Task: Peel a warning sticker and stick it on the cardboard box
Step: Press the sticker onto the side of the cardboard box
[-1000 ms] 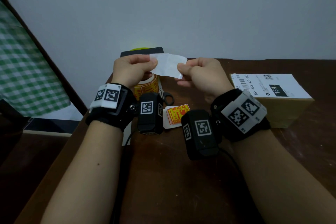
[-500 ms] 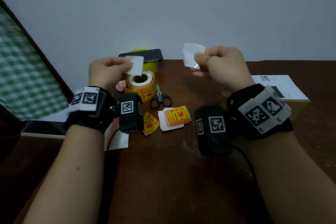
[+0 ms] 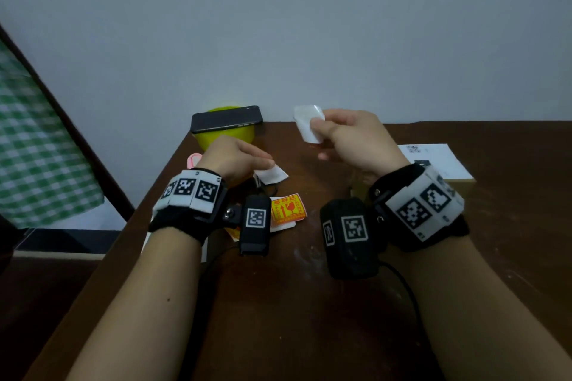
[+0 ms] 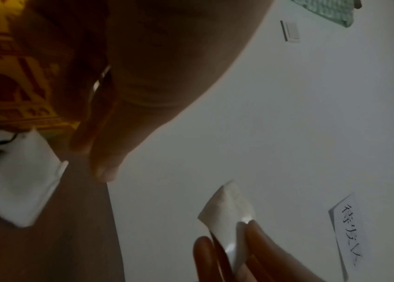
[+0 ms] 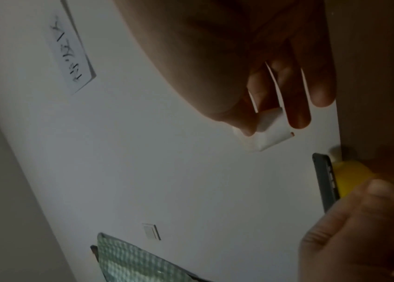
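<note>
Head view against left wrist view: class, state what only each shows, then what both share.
Only the head view shows the cardboard box, the phone and both wristbands. Only the left wrist view shows a handwritten note and a wall switch. Both show the right hand pinching the sticker, and a white backing by the left hand.

Pretty dim all round, flat light with no hard shadows. The dark tabletop [image 3: 309,318] swallows detail. Head view bends at the edges. Both wrist views are murky and soft, close fingers smeared, slight glare on the white paper [image 4: 229,219].
</note>
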